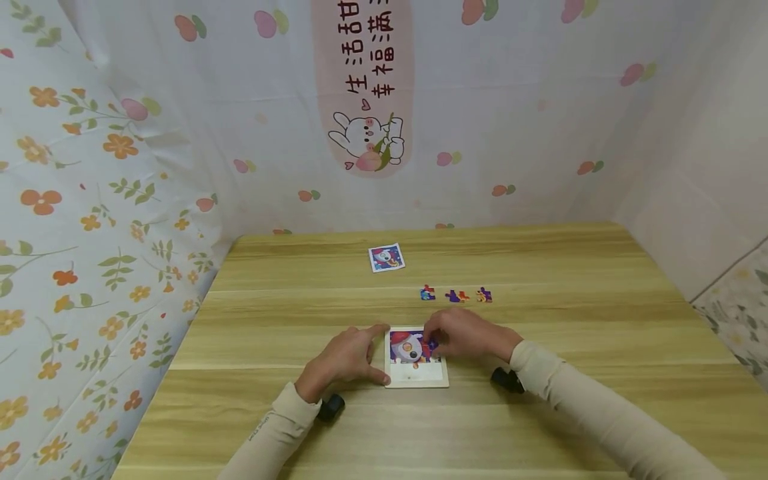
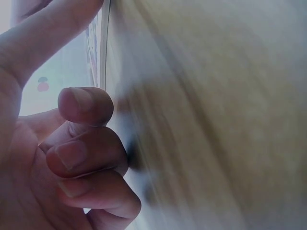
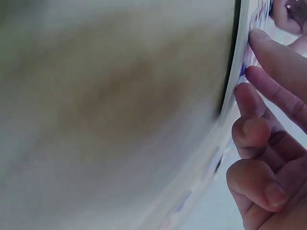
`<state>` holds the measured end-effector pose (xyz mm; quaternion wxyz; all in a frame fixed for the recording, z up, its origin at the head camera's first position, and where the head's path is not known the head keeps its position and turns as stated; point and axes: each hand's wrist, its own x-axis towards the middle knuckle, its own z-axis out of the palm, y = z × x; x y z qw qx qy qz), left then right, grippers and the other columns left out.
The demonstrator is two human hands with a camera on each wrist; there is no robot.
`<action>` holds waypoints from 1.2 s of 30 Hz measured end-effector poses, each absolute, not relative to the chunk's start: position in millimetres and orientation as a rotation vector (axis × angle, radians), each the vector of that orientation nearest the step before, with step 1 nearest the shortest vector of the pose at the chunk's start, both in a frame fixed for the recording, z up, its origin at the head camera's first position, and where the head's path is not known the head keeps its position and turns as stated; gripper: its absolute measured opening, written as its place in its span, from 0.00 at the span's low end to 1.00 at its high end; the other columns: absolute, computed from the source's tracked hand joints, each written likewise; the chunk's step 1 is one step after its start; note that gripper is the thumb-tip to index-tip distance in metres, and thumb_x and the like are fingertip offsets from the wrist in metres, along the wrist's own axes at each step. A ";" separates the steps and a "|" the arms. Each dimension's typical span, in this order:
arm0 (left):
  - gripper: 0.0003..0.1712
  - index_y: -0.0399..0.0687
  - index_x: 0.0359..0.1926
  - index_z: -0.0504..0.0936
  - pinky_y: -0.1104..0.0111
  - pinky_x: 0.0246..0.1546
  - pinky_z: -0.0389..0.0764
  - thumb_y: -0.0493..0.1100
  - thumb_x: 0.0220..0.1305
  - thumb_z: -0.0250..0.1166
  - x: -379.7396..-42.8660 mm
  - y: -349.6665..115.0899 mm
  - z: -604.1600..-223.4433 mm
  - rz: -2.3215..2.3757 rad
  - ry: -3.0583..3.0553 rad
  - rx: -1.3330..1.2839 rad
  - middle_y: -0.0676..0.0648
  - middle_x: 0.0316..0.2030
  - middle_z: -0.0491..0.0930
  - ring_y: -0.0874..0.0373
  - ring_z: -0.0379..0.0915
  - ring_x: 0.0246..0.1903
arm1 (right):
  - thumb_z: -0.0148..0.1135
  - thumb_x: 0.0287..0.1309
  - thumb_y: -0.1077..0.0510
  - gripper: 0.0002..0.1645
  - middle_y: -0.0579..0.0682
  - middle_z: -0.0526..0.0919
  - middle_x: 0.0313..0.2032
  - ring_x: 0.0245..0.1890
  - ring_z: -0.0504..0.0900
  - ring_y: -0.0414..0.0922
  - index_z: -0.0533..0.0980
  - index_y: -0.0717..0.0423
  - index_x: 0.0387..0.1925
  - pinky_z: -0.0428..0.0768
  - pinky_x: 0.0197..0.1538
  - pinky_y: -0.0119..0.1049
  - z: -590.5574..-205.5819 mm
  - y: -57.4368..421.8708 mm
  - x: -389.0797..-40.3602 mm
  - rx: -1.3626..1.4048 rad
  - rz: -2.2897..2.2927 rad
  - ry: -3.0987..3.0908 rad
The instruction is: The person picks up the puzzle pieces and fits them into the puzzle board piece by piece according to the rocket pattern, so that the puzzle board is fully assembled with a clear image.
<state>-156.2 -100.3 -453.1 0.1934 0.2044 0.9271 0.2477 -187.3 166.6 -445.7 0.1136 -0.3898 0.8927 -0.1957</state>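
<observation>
A small square puzzle tray (image 1: 417,385) with a pale frame lies on the table. Joined pieces (image 1: 407,348) in its upper part show a white-faced cartoon figure in red; the lower strip is bare white. My left hand (image 1: 350,355) steadies the tray's left side, index fingertip at the far corner and thumb at the near corner. In the left wrist view its other fingers (image 2: 91,153) are bent beside the tray. My right hand (image 1: 461,333) pinches a purple puzzle piece (image 1: 431,345) at the tray's right side. Its fingertips partly hide that piece.
Behind the tray lie three loose puzzle pieces (image 1: 457,296) in a row. Farther back is a square picture card (image 1: 387,257). The wooden table (image 1: 270,267) meets a printed cloth (image 1: 264,133) at the back and left. Black wrist devices (image 1: 507,380) hang below both sleeves.
</observation>
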 end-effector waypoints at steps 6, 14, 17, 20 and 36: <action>0.53 0.52 0.70 0.70 0.69 0.20 0.61 0.55 0.43 0.83 -156.0 -100.6 -453.5 0.705 2.597 0.546 0.54 0.18 0.71 0.61 0.64 0.18 | 0.73 0.56 0.60 0.07 0.40 0.84 0.31 0.30 0.75 0.35 0.85 0.49 0.38 0.76 0.37 0.28 -441.4 168.5 -205.8 -1.080 -0.539 2.699; 0.53 0.52 0.71 0.70 0.70 0.20 0.61 0.56 0.43 0.83 -155.1 -100.4 -452.8 0.695 2.606 0.550 0.55 0.18 0.70 0.61 0.64 0.19 | 0.73 0.54 0.61 0.04 0.46 0.85 0.29 0.29 0.77 0.38 0.85 0.54 0.33 0.78 0.36 0.33 -443.4 167.3 -237.0 -0.865 -0.679 2.816; 0.54 0.51 0.70 0.71 0.70 0.20 0.61 0.56 0.42 0.83 -155.2 -100.7 -452.6 0.687 2.619 0.574 0.55 0.17 0.70 0.62 0.64 0.18 | 0.74 0.54 0.58 0.09 0.48 0.84 0.29 0.29 0.78 0.40 0.84 0.57 0.37 0.77 0.36 0.35 -445.5 164.7 -244.0 -0.728 -0.644 2.881; 0.54 0.50 0.70 0.71 0.70 0.19 0.60 0.56 0.42 0.83 -155.6 -101.4 -453.0 0.681 2.630 0.600 0.56 0.17 0.70 0.62 0.64 0.18 | 0.75 0.52 0.55 0.18 0.50 0.82 0.29 0.29 0.77 0.42 0.83 0.61 0.42 0.78 0.36 0.38 -448.5 162.6 -248.7 -0.610 -0.597 2.922; 0.54 0.50 0.71 0.70 0.71 0.19 0.59 0.56 0.43 0.83 -155.5 -100.9 -453.0 0.692 2.617 0.595 0.56 0.16 0.69 0.63 0.63 0.17 | 0.73 0.54 0.56 0.16 0.55 0.84 0.37 0.34 0.78 0.46 0.82 0.63 0.41 0.79 0.41 0.41 -450.7 155.5 -258.1 -0.462 -0.622 2.932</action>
